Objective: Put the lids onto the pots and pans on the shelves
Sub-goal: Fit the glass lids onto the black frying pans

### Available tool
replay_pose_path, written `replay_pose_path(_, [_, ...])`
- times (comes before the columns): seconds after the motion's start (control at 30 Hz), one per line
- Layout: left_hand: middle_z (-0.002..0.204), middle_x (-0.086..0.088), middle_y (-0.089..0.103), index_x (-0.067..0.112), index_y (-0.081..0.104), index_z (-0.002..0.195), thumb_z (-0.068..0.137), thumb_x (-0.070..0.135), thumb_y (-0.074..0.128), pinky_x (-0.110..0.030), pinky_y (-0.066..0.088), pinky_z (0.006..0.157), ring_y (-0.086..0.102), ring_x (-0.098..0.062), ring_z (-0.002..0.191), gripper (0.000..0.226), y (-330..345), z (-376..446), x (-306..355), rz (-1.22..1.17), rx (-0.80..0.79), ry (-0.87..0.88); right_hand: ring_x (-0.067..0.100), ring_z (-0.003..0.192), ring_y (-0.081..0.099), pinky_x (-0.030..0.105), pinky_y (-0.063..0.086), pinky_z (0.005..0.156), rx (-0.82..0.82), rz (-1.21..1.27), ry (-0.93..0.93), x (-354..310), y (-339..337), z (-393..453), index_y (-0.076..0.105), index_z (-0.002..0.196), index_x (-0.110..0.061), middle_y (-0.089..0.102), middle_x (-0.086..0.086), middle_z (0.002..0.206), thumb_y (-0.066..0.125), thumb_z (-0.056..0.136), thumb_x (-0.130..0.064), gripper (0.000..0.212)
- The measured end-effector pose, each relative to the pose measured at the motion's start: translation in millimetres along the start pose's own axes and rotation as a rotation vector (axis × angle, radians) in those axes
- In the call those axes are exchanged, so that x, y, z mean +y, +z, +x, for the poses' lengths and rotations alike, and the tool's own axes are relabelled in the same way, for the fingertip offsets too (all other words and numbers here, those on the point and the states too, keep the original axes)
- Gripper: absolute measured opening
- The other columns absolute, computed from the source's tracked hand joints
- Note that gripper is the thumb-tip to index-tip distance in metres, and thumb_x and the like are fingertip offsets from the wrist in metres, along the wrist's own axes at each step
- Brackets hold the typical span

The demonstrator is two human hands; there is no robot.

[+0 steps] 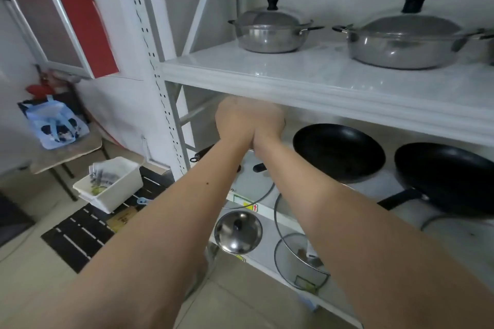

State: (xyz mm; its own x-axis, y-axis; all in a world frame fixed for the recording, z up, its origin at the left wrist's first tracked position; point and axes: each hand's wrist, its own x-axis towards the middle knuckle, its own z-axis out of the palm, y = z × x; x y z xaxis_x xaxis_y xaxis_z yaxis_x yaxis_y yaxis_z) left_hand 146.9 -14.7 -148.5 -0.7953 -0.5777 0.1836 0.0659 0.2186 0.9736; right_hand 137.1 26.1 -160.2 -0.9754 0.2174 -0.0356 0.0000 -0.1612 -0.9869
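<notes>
From the head camera, we see both our arms reaching under the upper shelf (307,80) into the far left of the middle shelf (417,211). Our left hand (235,120) and right hand (270,121) sit pressed together there, backs toward us, fingers hidden; we cannot tell whether they are spread, curled, or gripping anything. A dark handle end (199,156) sticks out to the left beneath the left forearm, so there is probably a pan under the hands, and two hands suggest seating or steadying something wide, though that is only our reading.

On the upper shelf the small steel pot (270,37) and the large steel pot (401,48) each already wear a domed lid with a black knob, so that level looks finished. On the middle shelf two black pans, the nearer-left one (339,152) and the right one (449,179), lie open and bare, handles pointing out toward us for easy reach.

The remaining lids wait lower down: a steel lid (238,231) lies knob-up at the left of the bottom shelf (270,264), and a glass lid (300,259) rests just beside it. Another thin rim (256,199) shows at the middle shelf's front edge, partly behind our arms. By our judgement, the pans are the work left.
</notes>
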Motion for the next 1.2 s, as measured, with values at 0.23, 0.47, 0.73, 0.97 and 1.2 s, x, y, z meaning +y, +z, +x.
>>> replay_pose_path(0.23, [0.058, -0.002, 0.045, 0.011, 0.039, 0.056, 0.089, 0.008, 0.041, -0.03, 0.035, 0.056, 0.04, -0.018, 0.055, 0.033, 10.2, 33.2, -73.3, 0.113, -0.009, -0.112, 0.021, 0.066, 0.054, 0.036, 0.048, 0.067, -0.077, -0.075, 0.056, 67.0, 16.2, 28.3, 0.052, 0.057, -0.016, 0.053, 0.003, 0.061, 0.045, 0.091, -0.008, 0.036])
replay_pose_path(0.47, [0.054, -0.001, 0.045, 0.015, 0.04, 0.055, 0.092, 0.01, 0.044, -0.026, 0.033, 0.053, 0.043, -0.018, 0.054, 0.037, 45.4, 99.9, -126.3, 0.194, -0.083, -0.205, 0.038, 0.097, 0.063, 0.052, 0.051, 0.089, -0.112, -0.286, 0.121, 124.2, 52.9, 115.5, 0.066, 0.084, -0.004, 0.068, 0.021, 0.101, 0.041, 0.087, -0.018, 0.028])
replay_pose_path(0.73, [0.102, -0.025, 0.068, 0.0, 0.063, 0.091, 0.093, 0.013, 0.041, -0.042, 0.052, 0.08, 0.063, -0.042, 0.101, 0.025, 58.2, 176.3, -193.3, 0.418, -0.186, -0.277, 0.036, 0.109, 0.062, 0.047, 0.05, 0.096, -0.187, -0.483, 0.306, 178.8, 100.5, 175.7, 0.066, 0.11, -0.005, 0.067, 0.018, 0.118, 0.042, 0.093, -0.016, 0.031])
replay_pose_path(0.97, [0.131, -0.012, 0.051, 0.011, 0.049, 0.13, 0.092, 0.021, 0.041, -0.044, 0.037, 0.102, 0.044, -0.034, 0.125, 0.04, 48.6, 216.1, -249.0, 1.149, -0.417, -0.029, 0.039, 0.139, 0.027, 0.045, 0.027, 0.112, -0.211, -0.738, 0.545, 225.8, 116.0, 180.4, 0.02, 0.147, -0.002, 0.023, 0.023, 0.151, 0.048, 0.095, -0.022, 0.062])
replay_pose_path(1.2, [0.135, -0.014, 0.049, 0.009, 0.037, 0.139, 0.091, 0.006, 0.041, -0.045, 0.045, 0.097, 0.052, -0.036, 0.123, 0.048, 33.9, 227.4, -266.5, 1.181, -0.602, 0.006, 0.033, 0.108, 0.057, 0.037, 0.046, 0.092, 0.022, -0.581, 0.598, 235.5, 125.5, 158.5, 0.026, 0.138, -0.005, 0.054, 0.019, 0.122, 0.049, 0.093, -0.015, 0.052])
